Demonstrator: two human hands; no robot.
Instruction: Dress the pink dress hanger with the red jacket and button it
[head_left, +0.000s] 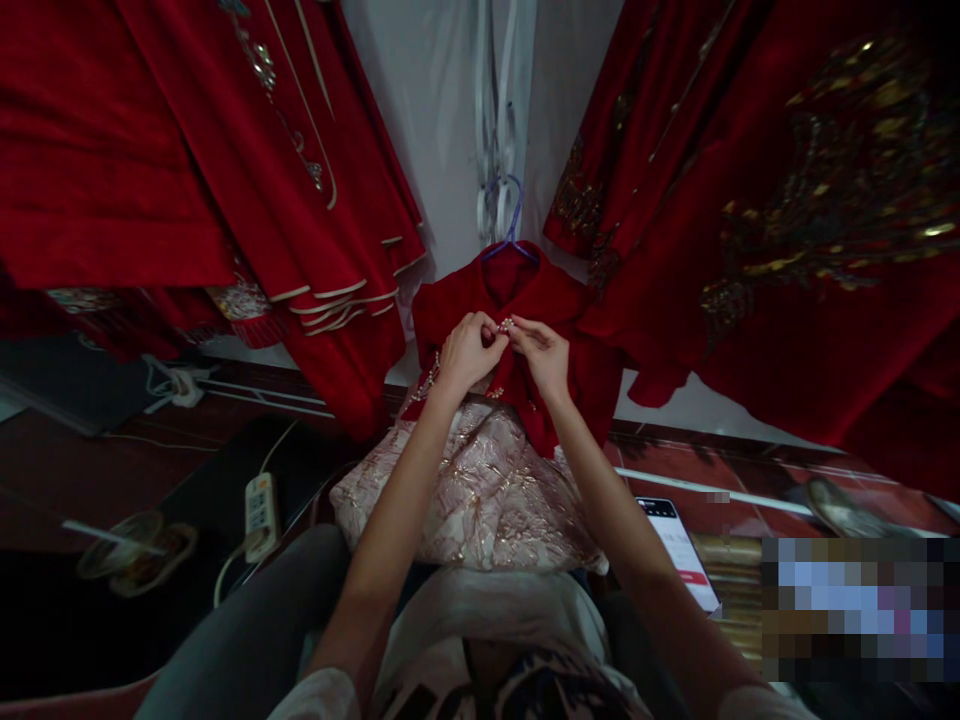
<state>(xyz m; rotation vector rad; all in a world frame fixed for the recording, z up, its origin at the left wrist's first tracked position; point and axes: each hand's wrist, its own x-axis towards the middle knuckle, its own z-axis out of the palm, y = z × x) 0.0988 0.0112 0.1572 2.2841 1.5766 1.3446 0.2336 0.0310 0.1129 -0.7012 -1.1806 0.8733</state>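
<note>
A small red jacket (555,300) hangs on a blue hanger (511,228) in front of me. Below it spreads a pale pink skirt (480,490) with gold pattern. My left hand (466,352) and my right hand (541,355) meet at the jacket's front, just under the collar. Both pinch a small beaded clasp (505,326) between their fingertips. A beaded tassel (426,382) dangles beside my left wrist.
Large red embroidered garments hang at the left (187,150) and at the right (787,220). A white power strip (260,512) and a plastic cup (135,550) lie on the floor to the left. A lit phone (679,550) lies to the right. My knees are at the bottom.
</note>
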